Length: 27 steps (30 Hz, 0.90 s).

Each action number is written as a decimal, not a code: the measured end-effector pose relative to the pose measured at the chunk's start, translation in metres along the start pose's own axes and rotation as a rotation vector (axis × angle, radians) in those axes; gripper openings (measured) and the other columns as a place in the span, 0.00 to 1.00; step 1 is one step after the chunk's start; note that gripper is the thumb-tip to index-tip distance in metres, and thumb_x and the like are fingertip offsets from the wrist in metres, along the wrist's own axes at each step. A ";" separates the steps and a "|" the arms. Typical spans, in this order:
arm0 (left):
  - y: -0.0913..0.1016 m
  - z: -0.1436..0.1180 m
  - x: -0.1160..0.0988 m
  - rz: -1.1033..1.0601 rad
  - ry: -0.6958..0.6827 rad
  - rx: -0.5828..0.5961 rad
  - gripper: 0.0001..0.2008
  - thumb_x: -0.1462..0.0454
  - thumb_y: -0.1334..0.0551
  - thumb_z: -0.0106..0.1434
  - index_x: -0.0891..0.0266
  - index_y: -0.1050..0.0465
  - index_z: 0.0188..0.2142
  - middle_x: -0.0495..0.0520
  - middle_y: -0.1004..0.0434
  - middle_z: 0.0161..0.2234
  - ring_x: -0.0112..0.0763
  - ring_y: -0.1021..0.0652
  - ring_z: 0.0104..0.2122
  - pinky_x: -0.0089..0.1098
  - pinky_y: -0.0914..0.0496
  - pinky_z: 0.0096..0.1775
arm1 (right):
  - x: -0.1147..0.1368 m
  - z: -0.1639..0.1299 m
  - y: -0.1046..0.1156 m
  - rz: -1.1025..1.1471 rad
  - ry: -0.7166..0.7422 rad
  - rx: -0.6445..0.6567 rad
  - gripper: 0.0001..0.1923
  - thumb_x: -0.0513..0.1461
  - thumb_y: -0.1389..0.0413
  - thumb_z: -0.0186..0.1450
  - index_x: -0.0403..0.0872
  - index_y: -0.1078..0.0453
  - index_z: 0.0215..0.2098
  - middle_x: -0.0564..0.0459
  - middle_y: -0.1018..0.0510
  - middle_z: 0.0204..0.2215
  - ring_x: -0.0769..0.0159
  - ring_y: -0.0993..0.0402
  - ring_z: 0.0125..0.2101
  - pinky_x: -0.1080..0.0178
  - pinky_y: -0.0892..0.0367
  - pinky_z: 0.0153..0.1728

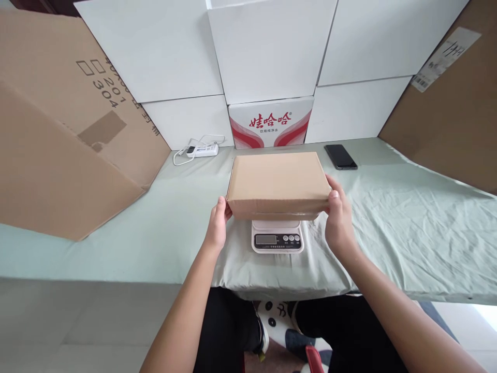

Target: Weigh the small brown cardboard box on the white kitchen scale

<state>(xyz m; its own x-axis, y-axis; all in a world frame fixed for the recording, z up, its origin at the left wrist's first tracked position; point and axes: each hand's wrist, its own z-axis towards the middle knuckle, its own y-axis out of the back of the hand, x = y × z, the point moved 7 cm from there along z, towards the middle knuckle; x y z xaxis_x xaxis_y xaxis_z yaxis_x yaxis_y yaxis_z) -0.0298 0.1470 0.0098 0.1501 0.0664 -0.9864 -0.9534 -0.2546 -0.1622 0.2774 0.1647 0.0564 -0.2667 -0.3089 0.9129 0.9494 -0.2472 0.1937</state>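
Observation:
A closed brown cardboard box (278,178) is held level between my two hands, over a white digital kitchen scale (277,249). My left hand (218,223) grips the box's left front corner, thumb up along the side. At the right front corner, my right hand (338,215) has its thumb on the near edge and fingers round the side. The box hides most of the weighing plate, so I cannot tell if it rests on it. The scale's display looks blank, with several round buttons to its right.
A black phone (340,156) lies at the back right; a white power strip (202,151) with its cable is at the back left. White boxes (272,52) and a red-printed carton (271,124) form a wall behind. Large cardboard sheets (70,134) flank the green-clothed table (155,217).

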 end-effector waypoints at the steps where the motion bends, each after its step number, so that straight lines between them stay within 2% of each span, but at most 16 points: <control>1: -0.002 0.003 -0.004 -0.006 -0.020 0.008 0.42 0.28 0.42 0.66 0.60 0.17 0.54 0.65 0.13 0.59 0.61 0.25 0.71 0.54 0.25 0.67 | 0.005 0.003 -0.001 -0.011 0.038 -0.006 0.34 0.65 0.52 0.76 0.60 0.29 0.70 0.46 0.24 0.71 0.40 0.31 0.73 0.30 0.35 0.73; 5: -0.014 0.027 -0.022 -0.044 -0.105 0.067 0.39 0.30 0.43 0.69 0.58 0.17 0.56 0.63 0.15 0.62 0.57 0.28 0.74 0.51 0.27 0.70 | 0.017 0.024 -0.007 0.001 0.135 -0.030 0.36 0.65 0.48 0.74 0.58 0.30 0.71 0.45 0.26 0.73 0.39 0.37 0.76 0.31 0.39 0.75; 9: -0.023 0.061 -0.027 -0.057 -0.148 0.068 0.39 0.30 0.45 0.71 0.57 0.18 0.58 0.61 0.15 0.63 0.54 0.30 0.76 0.48 0.30 0.73 | 0.005 0.054 -0.026 0.085 0.124 -0.024 0.45 0.66 0.43 0.70 0.57 0.38 0.77 0.45 0.34 0.78 0.40 0.45 0.80 0.32 0.42 0.78; 12: -0.025 0.081 -0.013 -0.036 -0.139 0.019 0.40 0.31 0.46 0.72 0.57 0.20 0.61 0.61 0.17 0.66 0.52 0.31 0.77 0.47 0.32 0.74 | -0.012 0.073 -0.046 0.137 0.105 0.029 0.53 0.66 0.38 0.66 0.56 0.46 0.81 0.45 0.40 0.81 0.43 0.45 0.80 0.37 0.43 0.79; 16: -0.026 0.094 0.013 -0.023 -0.086 -0.004 0.39 0.33 0.48 0.75 0.56 0.25 0.67 0.61 0.25 0.73 0.49 0.31 0.77 0.47 0.33 0.74 | -0.042 0.087 -0.065 0.135 0.038 0.068 0.57 0.67 0.37 0.64 0.53 0.47 0.82 0.43 0.41 0.81 0.44 0.45 0.81 0.39 0.46 0.81; 19: -0.028 0.100 0.027 -0.030 -0.045 0.004 0.39 0.34 0.50 0.76 0.57 0.25 0.68 0.62 0.28 0.75 0.48 0.32 0.77 0.46 0.34 0.75 | -0.057 0.089 -0.069 0.140 0.006 0.050 0.56 0.67 0.36 0.64 0.54 0.45 0.81 0.43 0.39 0.81 0.45 0.44 0.80 0.39 0.49 0.81; 23: -0.033 0.104 0.036 -0.027 -0.028 0.013 0.38 0.34 0.49 0.76 0.56 0.26 0.69 0.60 0.32 0.77 0.47 0.33 0.78 0.45 0.37 0.76 | -0.065 0.090 -0.069 0.131 -0.018 0.028 0.53 0.66 0.37 0.65 0.55 0.43 0.80 0.44 0.37 0.80 0.46 0.44 0.80 0.40 0.50 0.81; 27: -0.035 0.105 0.039 -0.015 -0.015 0.022 0.37 0.36 0.49 0.77 0.57 0.28 0.71 0.61 0.35 0.79 0.45 0.35 0.79 0.45 0.39 0.77 | -0.071 0.091 -0.068 0.120 -0.025 0.032 0.49 0.64 0.38 0.67 0.56 0.41 0.80 0.44 0.33 0.77 0.47 0.41 0.78 0.41 0.45 0.80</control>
<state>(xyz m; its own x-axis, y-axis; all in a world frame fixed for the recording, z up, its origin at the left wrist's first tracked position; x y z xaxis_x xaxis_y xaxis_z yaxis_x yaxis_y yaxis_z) -0.0179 0.2601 -0.0200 0.1604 0.0848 -0.9834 -0.9567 -0.2319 -0.1761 0.2471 0.2872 0.0107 -0.1470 -0.3110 0.9390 0.9792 -0.1800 0.0937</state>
